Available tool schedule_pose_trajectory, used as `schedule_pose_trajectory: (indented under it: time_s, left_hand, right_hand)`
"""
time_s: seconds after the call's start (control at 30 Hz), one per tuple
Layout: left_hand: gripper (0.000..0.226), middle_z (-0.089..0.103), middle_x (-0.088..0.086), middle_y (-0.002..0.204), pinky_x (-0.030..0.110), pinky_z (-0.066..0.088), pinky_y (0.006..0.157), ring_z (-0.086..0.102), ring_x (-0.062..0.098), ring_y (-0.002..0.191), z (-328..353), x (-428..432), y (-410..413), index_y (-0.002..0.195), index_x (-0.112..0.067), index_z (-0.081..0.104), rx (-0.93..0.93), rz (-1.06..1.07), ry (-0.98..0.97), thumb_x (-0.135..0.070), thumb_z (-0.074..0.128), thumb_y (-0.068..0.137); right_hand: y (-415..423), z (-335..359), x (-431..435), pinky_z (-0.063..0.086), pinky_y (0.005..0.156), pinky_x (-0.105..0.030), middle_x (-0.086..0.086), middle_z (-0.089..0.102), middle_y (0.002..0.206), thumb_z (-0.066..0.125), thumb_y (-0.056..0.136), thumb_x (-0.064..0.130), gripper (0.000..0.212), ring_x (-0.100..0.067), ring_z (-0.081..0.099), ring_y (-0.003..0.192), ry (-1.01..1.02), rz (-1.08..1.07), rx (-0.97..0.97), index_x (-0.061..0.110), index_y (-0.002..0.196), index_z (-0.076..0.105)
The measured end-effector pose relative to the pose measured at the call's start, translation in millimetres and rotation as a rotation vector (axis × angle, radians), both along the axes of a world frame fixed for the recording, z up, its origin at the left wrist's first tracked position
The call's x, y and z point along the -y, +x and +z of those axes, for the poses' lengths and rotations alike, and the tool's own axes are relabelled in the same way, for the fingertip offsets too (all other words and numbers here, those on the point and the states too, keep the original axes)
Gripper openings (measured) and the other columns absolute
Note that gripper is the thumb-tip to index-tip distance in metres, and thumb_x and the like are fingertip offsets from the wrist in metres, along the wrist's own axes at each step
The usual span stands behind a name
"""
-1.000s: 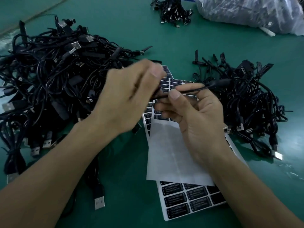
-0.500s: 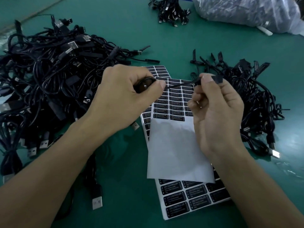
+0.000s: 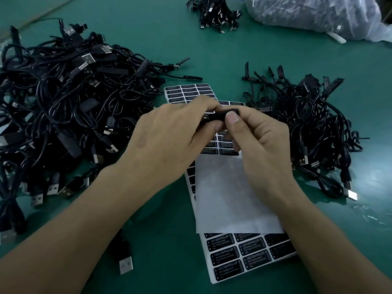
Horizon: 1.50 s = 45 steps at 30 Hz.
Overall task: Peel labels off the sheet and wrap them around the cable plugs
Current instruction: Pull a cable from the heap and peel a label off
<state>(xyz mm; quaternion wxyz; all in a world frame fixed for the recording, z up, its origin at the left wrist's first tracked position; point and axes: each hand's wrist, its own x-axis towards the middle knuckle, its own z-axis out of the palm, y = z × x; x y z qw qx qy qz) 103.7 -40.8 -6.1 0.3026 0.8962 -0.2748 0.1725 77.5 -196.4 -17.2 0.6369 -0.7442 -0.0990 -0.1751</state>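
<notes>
Green surface (image 3: 161,39). Clear bag (image 3: 307,15) upper right, small cable bundle (image 3: 214,11) top centre, big cable pile (image 3: 63,107) left, smaller pile (image 3: 314,128) right. Label sheet (image 3: 250,255) lies centre to lower centre, part-covered by a white backing sheet (image 3: 229,194).

Plug (image 3: 219,116) is mid-frame, off the surface and above the label sheet, held between both hands. Left hand (image 3: 169,141) has its fingers curled round the plug's left end. Right hand (image 3: 263,143) pinches the right end with thumb and forefinger. Too blurred to tell whether a label is on it.

Handling, my read: the plug is light and rigid, so grip the ends and leave the body free. The cable is limp and will drag. Labels are thin and tacky, so lift them by a corner.
</notes>
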Motion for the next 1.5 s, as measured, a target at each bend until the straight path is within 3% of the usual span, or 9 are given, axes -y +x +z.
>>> schedule_pose_trajectory:
  time_s: [0.2,0.3,0.4,0.6,0.83,0.9,1.07,1.17,1.5]
  left_hand:
    - [0.020,0.053,-0.012,0.067,0.044,0.047,0.054,0.052,0.016,0.059,-7.5,3.4,1.3,0.097,-0.015,0.057,-0.094,-0.097,-0.115,-0.035,0.056,0.100]
    - [0.027,0.054,-0.012,0.069,0.044,0.048,0.058,0.052,0.016,0.062,-11.5,5.8,0.3,0.093,-0.015,0.061,-0.117,-0.102,-0.062,-0.038,0.050,0.102]
    - [0.031,0.058,-0.007,0.067,0.046,0.050,0.058,0.055,0.021,0.061,-16.3,6.7,1.2,0.091,-0.015,0.059,-0.185,-0.049,-0.083,-0.039,0.045,0.104]
    - [0.031,0.066,0.002,0.077,0.048,0.055,0.063,0.065,0.025,0.069,-24.3,4.3,6.9,0.092,-0.020,0.055,-0.359,0.040,-0.068,-0.040,0.034,0.102]
    - [0.007,0.066,-0.002,0.071,0.048,0.056,0.058,0.065,0.022,0.064,-26.9,2.3,7.3,0.111,-0.033,0.044,-0.315,-0.014,-0.146,-0.030,0.039,0.105]
    - [0.015,0.065,-0.003,0.069,0.048,0.056,0.053,0.065,0.021,0.060,-26.3,1.3,6.4,0.116,-0.037,0.040,-0.289,-0.035,-0.176,-0.026,0.039,0.105]
    - [0.019,0.063,-0.004,0.071,0.046,0.054,0.046,0.065,0.022,0.060,-27.7,-0.2,6.5,0.103,-0.039,0.042,-0.256,-0.031,-0.183,-0.021,0.037,0.106]
    - [0.020,0.064,-0.004,0.073,0.047,0.054,0.050,0.065,0.021,0.063,-29.5,-0.2,7.3,0.101,-0.039,0.048,-0.282,-0.024,-0.217,-0.023,0.038,0.107]
    - [0.009,0.064,-0.006,0.068,0.027,0.048,0.053,0.059,0.014,0.061,-27.2,3.3,4.3,0.095,-0.027,0.061,-0.210,-0.137,-0.284,-0.022,0.066,0.090]
  right_hand:
    - [-0.5,0.7,8.0,0.039,0.058,-0.013,0.018,0.058,0.060,0.053,0.102,0.033,0.029,-0.001,0.053,0.058,-0.347,-0.316,0.021,0.022,0.083,0.072]
    - [-1.9,1.4,13.8,0.045,0.082,-0.032,0.007,0.068,0.096,0.037,0.103,0.045,0.039,-0.017,0.060,0.093,-0.735,-0.433,-0.061,0.022,0.106,0.069]
    - [-5.3,2.5,12.6,0.040,0.097,-0.042,-0.004,0.061,0.128,0.026,0.104,0.047,0.048,-0.029,0.054,0.116,-0.820,-0.398,-0.234,0.022,0.129,0.058]
    - [-11.1,1.7,7.8,0.029,0.113,-0.043,-0.004,0.034,0.155,0.048,0.101,0.043,0.056,-0.029,0.035,0.140,-1.009,-0.248,-0.415,0.028,0.152,0.033]
    - [-8.3,0.9,8.8,0.017,0.098,-0.004,0.000,0.031,0.156,0.076,0.087,0.023,0.060,-0.006,0.029,0.135,-0.738,-0.278,-0.265,0.032,0.141,0.050]
    - [-7.1,1.5,11.9,0.032,0.108,-0.015,0.002,0.041,0.149,0.081,0.082,0.020,0.061,-0.009,0.043,0.132,-0.564,-0.298,-0.232,0.035,0.135,0.054]
    - [-1.2,1.5,19.9,0.058,0.082,-0.026,0.014,0.069,0.101,0.081,0.081,0.019,0.047,0.000,0.068,0.087,-0.208,-0.326,-0.248,0.039,0.118,0.058]
    - [1.3,-2.8,24.2,0.059,0.079,-0.049,0.008,0.075,0.081,0.078,0.083,0.017,0.038,-0.015,0.072,0.075,-0.165,-0.299,-0.287,0.041,0.107,0.060]
    - [1.2,-6.6,20.2,0.053,0.060,-0.060,-0.024,0.068,0.075,0.070,0.086,0.034,0.035,-0.051,0.059,0.068,-0.121,-0.235,-0.269,0.041,0.118,0.058]
